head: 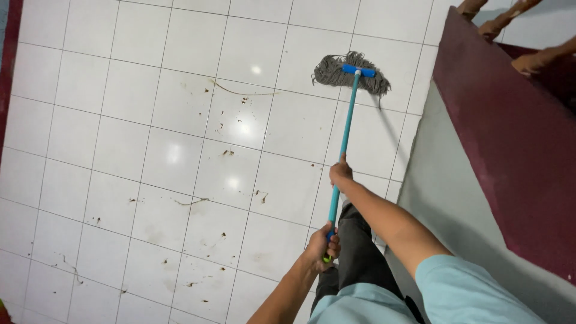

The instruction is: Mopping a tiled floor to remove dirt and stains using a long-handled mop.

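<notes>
A mop with a teal-blue handle (pixel 346 129) and a grey string head (pixel 336 71) on a blue clamp rests on the white tiled floor (pixel 120 150). My right hand (pixel 340 173) grips the handle about midway. My left hand (pixel 322 245) holds the handle's lower end, near a green tip. The mop head lies on the tiles at the upper right, close to the wall base.
Small bits of dirt, twigs and debris (pixel 228 153) are scattered over the tiles in the middle and lower left. A grey wall with a dark red ledge (pixel 510 144) rises on the right, with wooden balusters (pixel 540 57) above. My dark trouser leg (pixel 360 252) shows below.
</notes>
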